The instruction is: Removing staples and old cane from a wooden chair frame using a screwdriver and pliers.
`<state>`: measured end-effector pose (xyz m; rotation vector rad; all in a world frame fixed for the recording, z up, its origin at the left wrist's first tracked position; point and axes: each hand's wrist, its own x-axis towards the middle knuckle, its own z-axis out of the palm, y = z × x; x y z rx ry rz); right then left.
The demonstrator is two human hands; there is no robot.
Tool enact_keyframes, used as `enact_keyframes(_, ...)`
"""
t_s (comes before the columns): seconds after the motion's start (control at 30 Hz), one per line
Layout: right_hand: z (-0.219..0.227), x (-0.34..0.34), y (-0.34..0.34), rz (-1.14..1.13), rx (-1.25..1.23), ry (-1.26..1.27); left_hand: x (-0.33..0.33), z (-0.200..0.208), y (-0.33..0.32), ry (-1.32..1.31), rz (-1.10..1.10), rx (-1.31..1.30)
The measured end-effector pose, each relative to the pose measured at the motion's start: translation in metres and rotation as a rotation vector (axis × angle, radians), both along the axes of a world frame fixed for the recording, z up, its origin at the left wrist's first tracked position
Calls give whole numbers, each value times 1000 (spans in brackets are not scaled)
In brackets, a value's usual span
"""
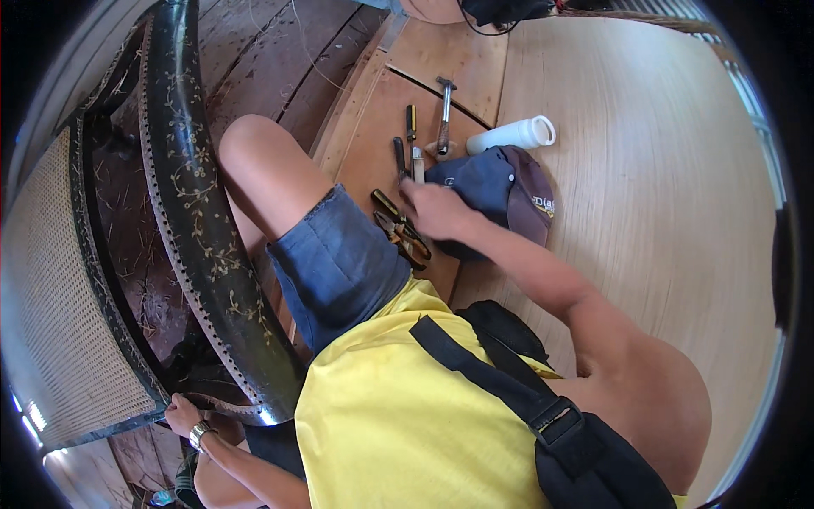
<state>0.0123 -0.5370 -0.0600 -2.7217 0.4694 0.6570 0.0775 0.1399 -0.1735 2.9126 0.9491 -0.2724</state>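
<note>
A black chair frame with gold floral painting (199,161) and a woven cane panel (72,297) lies on its side at my left. My left hand (181,416), a metal watch on its wrist, is closed round the lower corner of the frame. My right hand (437,210) reaches down among the tools, its fingers closed at the lower end of a dark-handled tool (400,157); the tool's working end is hidden. Close to that hand lie pliers (398,231), a yellow-and-black screwdriver (411,123), a pale-handled tool (418,165) and a hammer (445,114).
A dark blue and brown cap (500,199) lies right of the tools, beside a white cylindrical bottle (513,136). A pale wooden board (627,212) stretches along my right. Dark floor planks (263,59) with scattered straw lie beyond my knee. A black strap bag (560,424) hangs across me.
</note>
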Motion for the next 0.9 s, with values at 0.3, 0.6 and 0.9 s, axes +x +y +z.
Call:
enact_keyframes(0.3,-124,-84,15,71,35,-136,-71,-14,70,-965,504,-914)
enact_keyframes(0.6,-69,-81,0,208,274,-89,-68,12,-7,-818,627,-912)
enact_keyframes(0.9,68,42,0,-313,577,-212,-58,52,-80,-542,150,-226)
